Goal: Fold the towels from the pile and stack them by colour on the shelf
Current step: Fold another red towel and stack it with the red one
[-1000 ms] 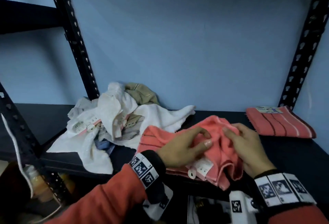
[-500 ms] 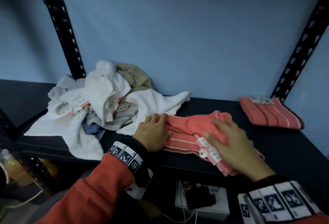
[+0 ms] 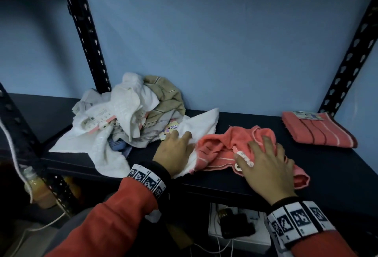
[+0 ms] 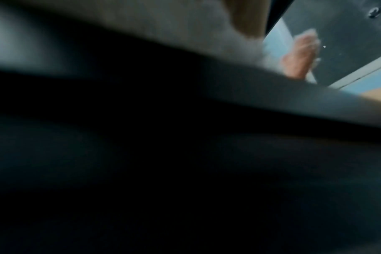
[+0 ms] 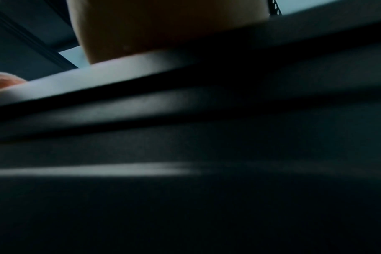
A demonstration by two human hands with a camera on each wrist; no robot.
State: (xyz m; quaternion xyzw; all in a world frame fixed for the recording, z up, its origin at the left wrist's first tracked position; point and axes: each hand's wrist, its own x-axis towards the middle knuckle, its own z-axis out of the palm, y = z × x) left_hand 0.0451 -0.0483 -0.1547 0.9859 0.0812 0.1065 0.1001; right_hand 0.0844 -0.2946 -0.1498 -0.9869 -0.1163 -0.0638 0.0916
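Observation:
A crumpled coral towel point(image 3: 216, 146) with white stripes and a tag lies on the black shelf point(image 3: 331, 166), near its front edge. My right hand point(image 3: 266, 158) presses flat on the towel's right part, fingers spread. My left hand point(image 3: 177, 148) rests at the towel's left end, its fingers lying over the edge of a white towel point(image 3: 200, 128). A mixed pile of white, beige and striped towels point(image 3: 131, 113) sits at the left. One folded coral towel point(image 3: 319, 132) lies at the far right. Both wrist views are dark and blurred; only a scrap of coral towel point(image 4: 300, 55) shows.
Black perforated shelf posts stand at the back left point(image 3: 88, 32) and the right point(image 3: 351, 52), with a blue wall behind. Bare shelf lies between the crumpled towel and the folded one. Below the shelf are a white box with a black device point(image 3: 239, 230) and a bottle point(image 3: 41, 191).
The coral towel, held bunched between both hands a second ago, now lies on the shelf. My hands have moved apart: the left to its left end, the right flat on its right part.

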